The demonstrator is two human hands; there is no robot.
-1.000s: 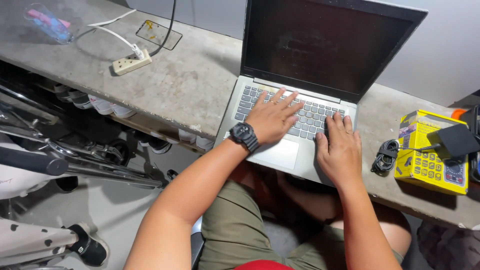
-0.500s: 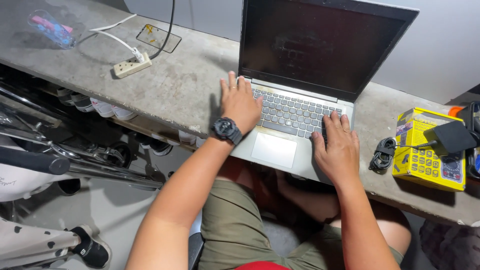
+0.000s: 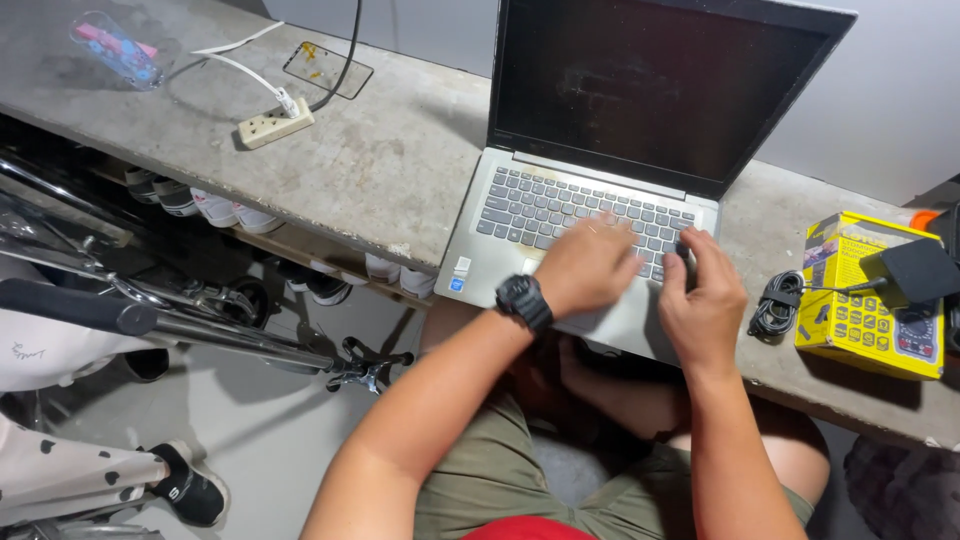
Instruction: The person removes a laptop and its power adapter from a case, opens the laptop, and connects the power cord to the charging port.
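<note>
An open grey laptop [image 3: 520,215] with a dark screen [image 3: 650,90] stands on the concrete bench [image 3: 380,170]. My left hand [image 3: 590,265], with a black watch [image 3: 524,300] on its wrist, hovers motion-blurred over the middle of the keyboard with loosely curled fingers, and holds nothing. My right hand [image 3: 705,295] is at the keyboard's right end. Its thumb and forefinger are pinched close around a small dark spot. I cannot tell whether that is a held thing or a key.
On the right lie a coiled black cable [image 3: 775,305] and a yellow box [image 3: 870,295] with a black adapter [image 3: 918,268] on it. At the left lie a white power strip [image 3: 272,125] with cords and a clear plastic bag [image 3: 112,48]. Shoes and a metal frame [image 3: 200,325] sit below the bench.
My left hand has swung from the laptop's left edge to the middle of the keyboard. My right hand has lifted off the palm rest and pinched its fingers at the right keys.
</note>
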